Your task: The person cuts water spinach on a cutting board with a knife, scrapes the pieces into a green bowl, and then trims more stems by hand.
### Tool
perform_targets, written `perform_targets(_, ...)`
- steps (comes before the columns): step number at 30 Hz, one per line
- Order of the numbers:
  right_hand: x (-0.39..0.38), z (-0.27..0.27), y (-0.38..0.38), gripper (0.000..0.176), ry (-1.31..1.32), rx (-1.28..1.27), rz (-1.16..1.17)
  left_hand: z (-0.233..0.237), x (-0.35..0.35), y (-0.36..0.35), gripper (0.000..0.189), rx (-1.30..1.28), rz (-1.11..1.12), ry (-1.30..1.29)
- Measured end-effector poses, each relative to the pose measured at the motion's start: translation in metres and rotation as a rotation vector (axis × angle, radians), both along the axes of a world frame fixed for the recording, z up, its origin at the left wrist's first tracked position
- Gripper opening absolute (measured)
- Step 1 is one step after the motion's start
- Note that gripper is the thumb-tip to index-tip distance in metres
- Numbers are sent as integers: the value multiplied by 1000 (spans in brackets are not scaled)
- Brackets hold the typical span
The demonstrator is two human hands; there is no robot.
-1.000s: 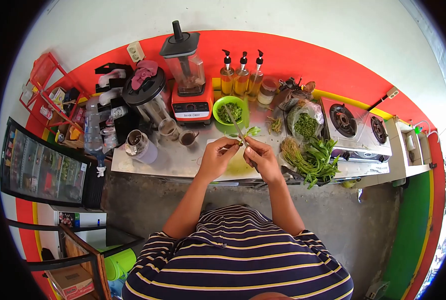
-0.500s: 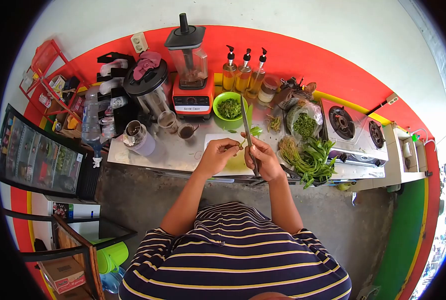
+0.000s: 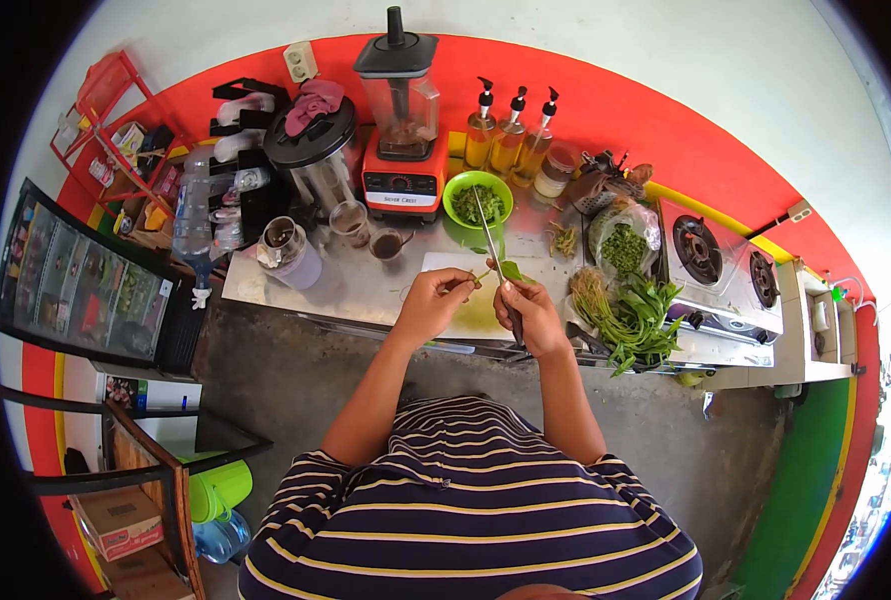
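Observation:
Pinched between the fingertips of my left hand (image 3: 434,308) is a thin green stem (image 3: 482,275). My right hand (image 3: 534,318) grips the dark handle of a knife (image 3: 490,238), its long blade pointing away from me and up in front of the green bowl (image 3: 506,190). A green leaf (image 3: 515,273) shows by the right fingers, against the blade. Chopped greens (image 3: 478,206) lie inside the bowl. Below both hands is a pale cutting board (image 3: 446,262), partly hidden by them. To the right lies a bunch of leafy greens with long stems (image 3: 638,315).
Behind the bowl stand a red blender (image 3: 402,185) and several pump bottles (image 3: 509,135). A bag of chopped greens (image 3: 626,247) sits before the gas stove (image 3: 711,262). Two cups, one a dark-filled cup (image 3: 387,247), stand left on the steel table (image 3: 351,290).
The camera view has shifted, so the counter appears slightly to the right. The knife's blade has tilted left and turned more edge-on. Both hands keep their holds.

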State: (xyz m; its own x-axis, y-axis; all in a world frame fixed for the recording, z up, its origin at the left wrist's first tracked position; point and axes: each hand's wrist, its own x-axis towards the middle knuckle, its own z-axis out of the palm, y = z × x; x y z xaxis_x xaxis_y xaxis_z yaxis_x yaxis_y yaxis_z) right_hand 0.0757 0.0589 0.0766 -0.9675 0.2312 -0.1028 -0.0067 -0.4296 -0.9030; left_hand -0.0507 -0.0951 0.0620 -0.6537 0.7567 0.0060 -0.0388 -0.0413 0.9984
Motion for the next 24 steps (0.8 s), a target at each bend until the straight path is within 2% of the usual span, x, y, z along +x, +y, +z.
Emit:
perform_targets(2, -6, -5, -6, 37, -29, -31, -96, -4, -2, -4, 19, -26, 20, 37)
perform_targets(6, -18, -15, -16, 39, -91, 55, -130, -5, -3, -14, 19, -97, 51, 125)
perform_targets(8, -26, -27, -17, 40, -165, 190, -234, -9, -2, -19, 18, -144, 97, 234)
perform_targets(10, -31, -33, -9, 42, -180, 222, -261, -12, -1, -27, 19, -172, 158, 210)
perform_targets(14, -39, -50, -1, 39, -286, 76, -183, -26, -6, -46, 19, -156, 316, 160)
perform_targets(16, -45, -70, -4, 37, -430, -97, -109, -32, -8, -56, 19, -133, 351, 124)
perform_targets(18, -55, -96, -7, 40, -497, -115, -34, -39, -11, -66, 19, -102, 421, 100)
perform_targets(21, -68, -125, -16, 40, -644, -271, 133, -35, -8, -82, 19, -105, 474, 67)
perform_targets(24, -74, -147, -19, 39, -719, -360, 173, -34, -2, -95, 19, -113, 551, 62)
